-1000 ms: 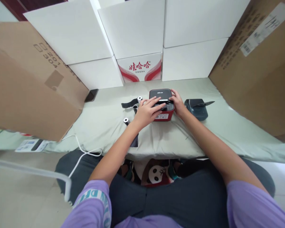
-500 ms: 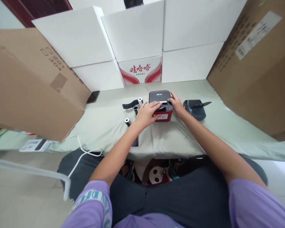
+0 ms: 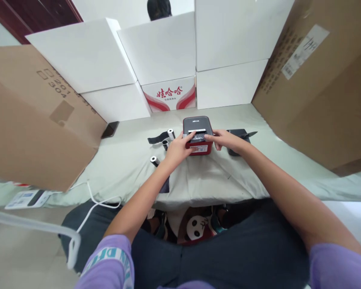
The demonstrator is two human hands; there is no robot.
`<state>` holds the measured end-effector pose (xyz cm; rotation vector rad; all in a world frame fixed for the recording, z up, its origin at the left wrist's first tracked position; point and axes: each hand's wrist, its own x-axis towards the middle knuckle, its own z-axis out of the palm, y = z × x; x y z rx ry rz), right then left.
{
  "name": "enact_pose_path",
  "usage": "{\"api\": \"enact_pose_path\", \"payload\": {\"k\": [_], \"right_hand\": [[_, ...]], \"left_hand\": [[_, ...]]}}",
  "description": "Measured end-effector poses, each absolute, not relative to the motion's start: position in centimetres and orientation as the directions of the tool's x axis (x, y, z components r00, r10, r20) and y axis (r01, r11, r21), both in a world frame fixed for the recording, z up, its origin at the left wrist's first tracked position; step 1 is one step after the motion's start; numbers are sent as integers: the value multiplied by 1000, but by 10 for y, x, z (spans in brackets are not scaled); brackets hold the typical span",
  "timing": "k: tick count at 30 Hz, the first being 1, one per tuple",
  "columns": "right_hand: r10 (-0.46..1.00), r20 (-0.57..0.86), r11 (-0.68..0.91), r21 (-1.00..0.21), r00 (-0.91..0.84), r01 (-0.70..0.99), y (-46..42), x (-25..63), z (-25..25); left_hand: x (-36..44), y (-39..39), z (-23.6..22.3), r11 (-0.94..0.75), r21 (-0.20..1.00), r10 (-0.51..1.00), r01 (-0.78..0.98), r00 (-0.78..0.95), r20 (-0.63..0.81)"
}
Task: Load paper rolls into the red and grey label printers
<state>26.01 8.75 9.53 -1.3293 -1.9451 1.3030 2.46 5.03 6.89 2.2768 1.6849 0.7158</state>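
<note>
Left grip (image 3: 176, 151), right grip (image 3: 226, 139) on printer (image 3: 197, 123), label (image 3: 200, 149) toward wearer (image 3: 180, 257)

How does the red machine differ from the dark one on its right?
The red machine has red sides; the dark machine shows no red. The left hand and right hand touch the red machine; the dark machine is partly hidden. Both sit on the cloth.

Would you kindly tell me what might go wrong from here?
The left hand is close to the rolls, so a sideways slip might knock one. The right hand is near the dark box, where a pointed piece juts out; the wrist may brush it. With both hands on the red and black device, uneven pressure might shift it.
</note>
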Motion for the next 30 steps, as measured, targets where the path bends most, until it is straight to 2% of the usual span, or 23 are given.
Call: {"api": "enact_pose_path", "payload": {"k": [6, 11, 14, 16, 20, 24, 27, 30], "right_hand": [[958, -30, 103, -893, -286, 439, 130, 285, 122], [983, 32, 81, -958, -178, 274, 169, 329, 139], [996, 42, 49, -995, -75, 92, 190, 354, 123], [999, 42, 43, -998, -5, 41, 202, 365, 104], [996, 53, 50, -997, 66, 52, 220, 371, 64], [994, 23, 15, -997, 104, 70, 230, 363, 48], [991, 26, 17, -998, 131, 68, 230, 359, 51], [958, 28, 13, -999, 286, 53, 216, 362, 53]], "left_hand": [[56, 98, 89, -383, 446, 899, 809, 214, 382], [103, 154, 97, -483, 415, 842, 771, 280, 461], [132, 182, 95, -500, 405, 839, 765, 310, 448], [147, 195, 91, -488, 408, 852, 772, 318, 416], [162, 206, 77, -439, 412, 889, 799, 320, 328], [162, 211, 60, -395, 459, 915, 796, 294, 278], [161, 205, 53, -385, 523, 920, 760, 273, 281], [165, 178, 48, -360, 568, 922, 740, 189, 338]]}}
